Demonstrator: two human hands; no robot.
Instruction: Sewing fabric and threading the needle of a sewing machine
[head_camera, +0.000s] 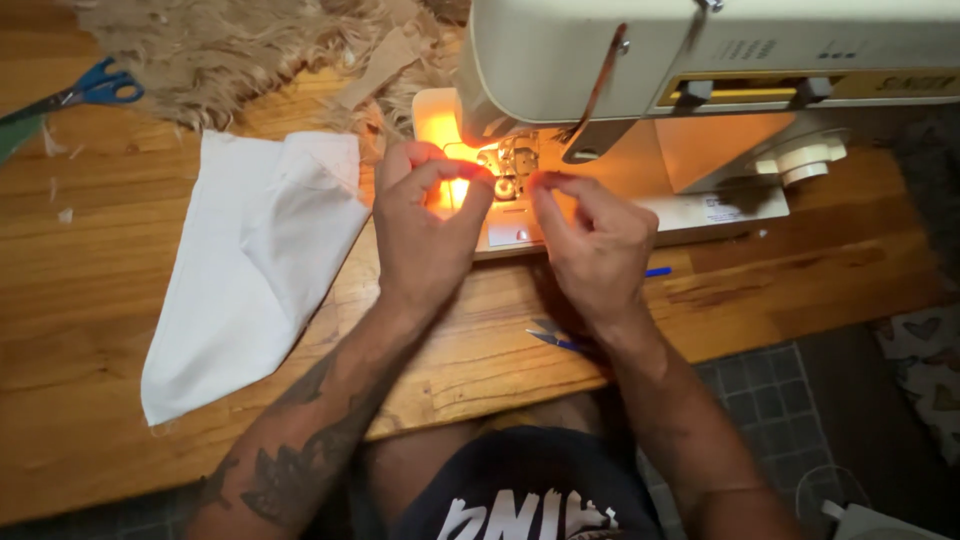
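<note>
Hands at the presser foot (508, 168) of a sewing machine (700, 60): left hand (425, 225) pinched thumb to forefinger just left of it, right hand (595, 235) pinched just right; whatever they hold is too fine to tell. White cloth (250, 265) lies well left of the fingers, blue scissors (85, 92) beyond, small snips (555, 340) under the right wrist.

I am looking through just one camera, and it is sitting on the person's head. It is pointing down and a little forward, over the edge of the wooden table (120, 300). It is staying close, so the forearms are filling the bottom of the picture and the sewing machine (700, 60) is getting cut off at the top. With only one view, nothing is being shared with another.
</note>
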